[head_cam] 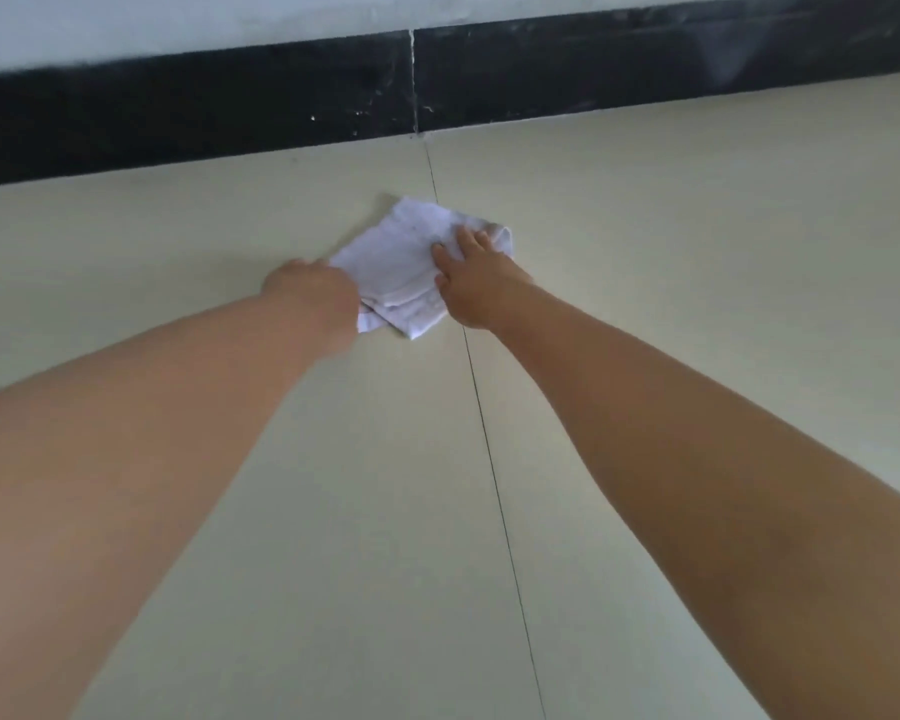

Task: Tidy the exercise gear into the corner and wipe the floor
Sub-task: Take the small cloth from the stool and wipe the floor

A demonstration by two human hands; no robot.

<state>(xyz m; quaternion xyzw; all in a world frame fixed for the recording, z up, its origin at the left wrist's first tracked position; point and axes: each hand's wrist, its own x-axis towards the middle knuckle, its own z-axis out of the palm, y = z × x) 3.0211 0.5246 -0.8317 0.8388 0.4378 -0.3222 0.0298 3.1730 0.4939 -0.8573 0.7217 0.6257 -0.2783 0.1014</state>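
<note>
1. Pale tiled floor (645, 304) meets a black skirting board (178, 116).
2. A folded white cloth (401, 262) lies near the skirting.
3. The right hand (471, 280) presses it flat; the left hand (310, 293) seems to grip its edge, fingers hidden.
4. Wiping is underway; next, push along the tile seam (489, 459).

One white cloth (404, 262) lies on the floor (645, 252). Two hands are on it, left (310, 291) and right (468, 275). One black skirting (178, 116) runs along one wall (178, 23).
</note>
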